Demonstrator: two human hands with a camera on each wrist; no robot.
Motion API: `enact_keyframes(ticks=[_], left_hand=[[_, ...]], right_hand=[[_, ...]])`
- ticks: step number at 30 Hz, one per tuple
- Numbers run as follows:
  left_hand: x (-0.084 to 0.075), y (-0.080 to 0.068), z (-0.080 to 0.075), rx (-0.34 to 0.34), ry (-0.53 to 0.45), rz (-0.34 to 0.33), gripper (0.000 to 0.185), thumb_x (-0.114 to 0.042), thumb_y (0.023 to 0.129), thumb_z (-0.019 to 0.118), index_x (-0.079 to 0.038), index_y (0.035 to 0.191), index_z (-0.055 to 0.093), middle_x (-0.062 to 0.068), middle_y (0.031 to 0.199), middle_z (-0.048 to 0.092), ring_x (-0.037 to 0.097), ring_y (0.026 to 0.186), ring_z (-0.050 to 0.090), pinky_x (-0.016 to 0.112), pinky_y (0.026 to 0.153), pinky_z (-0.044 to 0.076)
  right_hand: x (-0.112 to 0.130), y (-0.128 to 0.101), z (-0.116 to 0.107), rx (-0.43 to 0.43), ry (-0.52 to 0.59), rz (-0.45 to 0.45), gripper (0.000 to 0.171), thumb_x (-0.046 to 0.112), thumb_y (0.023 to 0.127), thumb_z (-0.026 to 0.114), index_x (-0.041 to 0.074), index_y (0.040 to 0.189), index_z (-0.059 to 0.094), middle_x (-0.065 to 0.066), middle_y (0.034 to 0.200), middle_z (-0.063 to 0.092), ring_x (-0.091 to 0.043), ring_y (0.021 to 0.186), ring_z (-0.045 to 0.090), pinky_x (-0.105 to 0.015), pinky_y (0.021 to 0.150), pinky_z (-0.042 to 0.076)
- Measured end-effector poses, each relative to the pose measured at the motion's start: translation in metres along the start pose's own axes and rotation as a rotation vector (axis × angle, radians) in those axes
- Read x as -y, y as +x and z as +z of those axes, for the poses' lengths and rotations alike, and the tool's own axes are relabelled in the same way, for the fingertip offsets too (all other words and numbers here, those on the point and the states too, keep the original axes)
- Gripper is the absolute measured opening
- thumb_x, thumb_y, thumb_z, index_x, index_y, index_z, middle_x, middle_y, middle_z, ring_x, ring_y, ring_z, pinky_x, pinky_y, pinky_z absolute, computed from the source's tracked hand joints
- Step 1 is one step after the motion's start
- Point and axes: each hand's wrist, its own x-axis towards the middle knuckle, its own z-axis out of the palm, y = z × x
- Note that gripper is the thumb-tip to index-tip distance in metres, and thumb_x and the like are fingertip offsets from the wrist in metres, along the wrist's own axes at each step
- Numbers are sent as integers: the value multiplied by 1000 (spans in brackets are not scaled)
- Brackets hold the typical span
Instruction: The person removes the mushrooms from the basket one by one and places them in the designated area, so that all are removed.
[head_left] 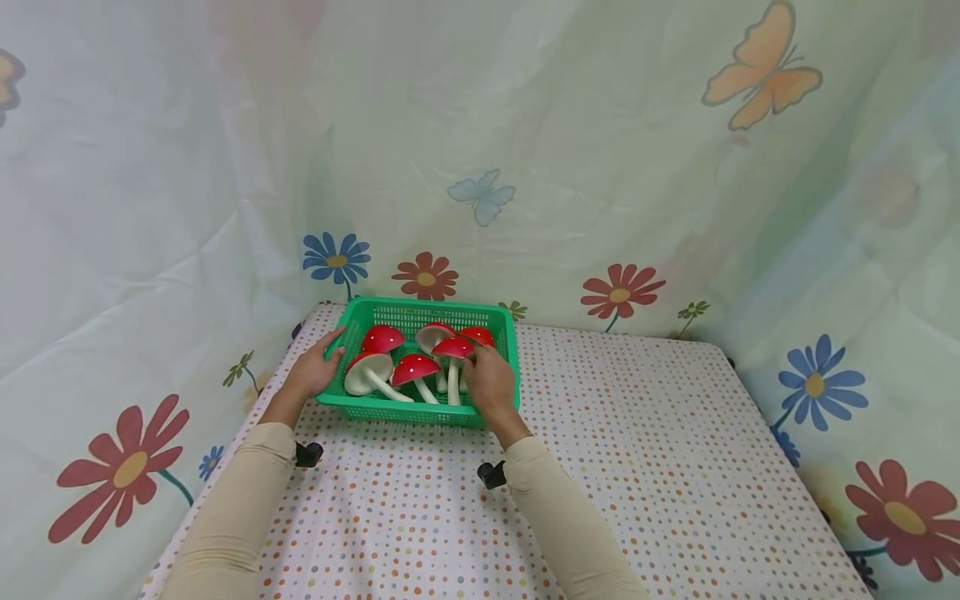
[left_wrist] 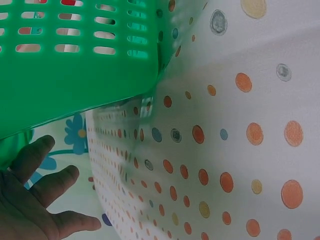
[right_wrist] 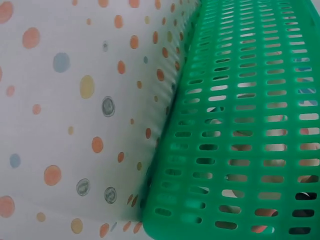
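- Head view: a green basket (head_left: 416, 412) stands at the far left part of the bench (head_left: 622, 433), near a backdrop (head_left: 405, 167) printed with flowers and butterflies. A dotted cloth (head_left: 420, 517) covers the bench.
- Head view: at least six mushrooms (head_left: 415, 369) with red, white-spotted caps and pale stems lie inside the basket. The front-left mushroom (head_left: 367, 372) is tipped, showing the pale underside of its cap; its stem slants toward the near wall.
- Head view: the left hand (head_left: 313, 371) is at the left rim of the basket, thumb and fingers parted.
- Head view: the right hand (head_left: 491, 382) reaches over the near right side of the basket, fingers bent downward at the edge of a near-upright mushroom (head_left: 453, 349). Whether the fingers pinch it cannot be told. A further mushroom (head_left: 477, 335) shows just beyond this hand.
- Head view: both forearms wear light sleeves (head_left: 573, 525); a dark fitting (head_left: 491, 475) sits at each wrist.
- Left wrist view: the digits of the left hand are spread beside the slotted basket wall; contact with the rim cannot be confirmed.
- Right wrist view: the slotted basket wall fills the right side, the dotted cloth the left. Contents behind the slots are too broken up to identify, and the right hand's grip cannot be judged here.
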Motion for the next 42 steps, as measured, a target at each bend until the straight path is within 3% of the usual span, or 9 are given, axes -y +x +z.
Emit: enact_keyframes(ticks=[9, 13, 17, 24, 28, 32, 36, 42], left_hand=[[0, -1, 1, -6, -11, -2, 54, -37, 107, 34, -28, 159, 20, 24, 159, 27, 51, 140, 32, 66, 109, 31], [-1, -2, 0, 0, -3, 6, 55, -38, 107, 34, -27, 159, 20, 23, 160, 27, 51, 140, 32, 65, 109, 31], [0, -2, 1, -11, -4, 8, 55, -37, 107, 35, -27, 159, 20, 22, 160, 27, 50, 140, 33, 65, 110, 31], [2, 0, 3, -20, -10, 12, 54, -37, 107, 35, -29, 159, 20, 20, 160, 28, 49, 140, 34, 64, 110, 31], [1, 2, 5, -29, -9, 5, 55, -37, 107, 37, -30, 159, 20, 20, 159, 30, 49, 139, 36, 64, 110, 31], [0, 4, 7, -26, -3, 9, 55, -38, 107, 38, -30, 158, 20, 19, 159, 32, 49, 138, 37, 63, 109, 33], [-1, 4, 6, -24, -6, 13, 55, -37, 107, 37, -31, 159, 20, 19, 159, 32, 48, 138, 39, 63, 108, 35], [0, 4, 4, -31, -11, 8, 54, -35, 107, 37, -32, 158, 20, 18, 159, 33, 47, 138, 39, 62, 108, 35]], right_hand=[[-7, 4, -5, -47, 313, 170, 17, 12, 96, 61, 1, 102, 72, -13, 95, 72, -25, 84, 69, -37, 70, 57], [-11, 9, -10, -68, 379, 212, 18, 14, 97, 61, 0, 103, 72, -15, 96, 72, -26, 84, 71, -37, 69, 58], [-21, 19, -14, -104, 423, 217, 20, 17, 98, 60, 1, 105, 71, -15, 97, 72, -25, 82, 72, -35, 65, 58], [-49, 43, -35, -257, 470, 169, 19, 14, 96, 62, 0, 102, 72, -19, 95, 73, -29, 77, 71, -34, 62, 57], [-72, 58, -48, -308, 479, 175, 21, 16, 96, 62, -2, 103, 71, -21, 97, 71, -31, 78, 72, -31, 63, 57], [-99, 72, -54, -326, 435, 221, 25, 18, 98, 61, -4, 105, 70, -21, 100, 71, -32, 81, 72, -36, 68, 58], [-129, 75, -52, -272, 342, 292, 26, 18, 100, 56, -3, 109, 69, -23, 100, 72, -34, 82, 72, -45, 71, 58], [-162, 68, -39, -195, 228, 368, 25, 16, 100, 54, -4, 105, 68, -24, 101, 69, -37, 87, 65, -43, 73, 51]])
